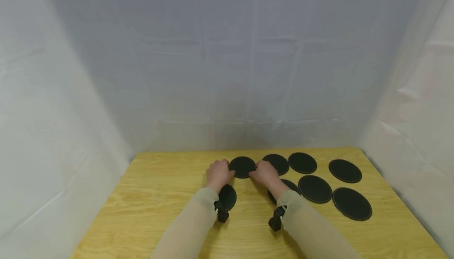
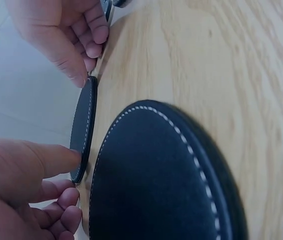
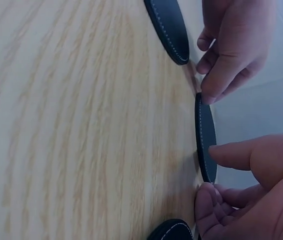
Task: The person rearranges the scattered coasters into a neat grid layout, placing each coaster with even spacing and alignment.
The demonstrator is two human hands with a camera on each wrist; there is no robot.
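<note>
A round black coaster (image 1: pixel 242 167) with white stitching near its rim lies flat at the back of the wooden table. My left hand (image 1: pixel 218 175) holds its left edge, the thumb on top and the other fingers curled at the side. On the opposite edge, my right hand (image 1: pixel 265 174) grips the same coaster with thumb and curled fingers. Nearer to me, another coaster (image 1: pixel 228 197) is partly covered by the left wrist; it fills much of the left wrist view. The right forearm partly hides a coaster (image 1: pixel 291 187) in the front right row.
Right of the hands, the back row has a coaster (image 1: pixel 276 164), a second coaster (image 1: pixel 302 163) and a separate coaster (image 1: pixel 345 170). Two more coasters, one (image 1: pixel 315 189) beside another (image 1: pixel 352 204), lie in front. White sheeting (image 1: pixel 234 73) encloses the table (image 1: pixel 149 196).
</note>
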